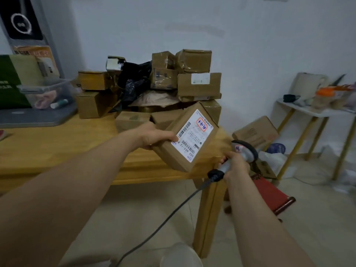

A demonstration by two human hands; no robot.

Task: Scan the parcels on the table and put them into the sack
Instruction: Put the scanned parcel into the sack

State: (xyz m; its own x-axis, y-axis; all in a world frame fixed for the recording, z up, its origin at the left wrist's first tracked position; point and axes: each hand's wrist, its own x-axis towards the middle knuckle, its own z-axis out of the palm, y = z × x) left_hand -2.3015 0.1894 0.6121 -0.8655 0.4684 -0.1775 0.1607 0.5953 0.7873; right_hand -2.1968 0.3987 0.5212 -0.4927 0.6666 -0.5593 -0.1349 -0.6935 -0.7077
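My left hand point(154, 134) grips a brown cardboard parcel point(179, 151) by its left edge, tilted above the table's right corner, its white shipping label facing me. My right hand point(238, 164) holds a grey barcode scanner point(245, 150) by the handle, just right of the parcel, its head level with the parcel's lower right side. The scanner's cable point(173, 211) runs down toward the floor. A pile of several brown parcels point(198, 85) sits on the wooden table point(57, 145) behind. A white sack point(273, 160) lies on the floor right of the table, partly hidden.
A black plastic bag point(134, 81) lies among the parcels. A clear plastic bin point(48, 93) and a green box stand at the table's left. On the floor to the right are another box point(256, 132), a red stool point(271, 193) and a white side table point(312, 112) with clutter.
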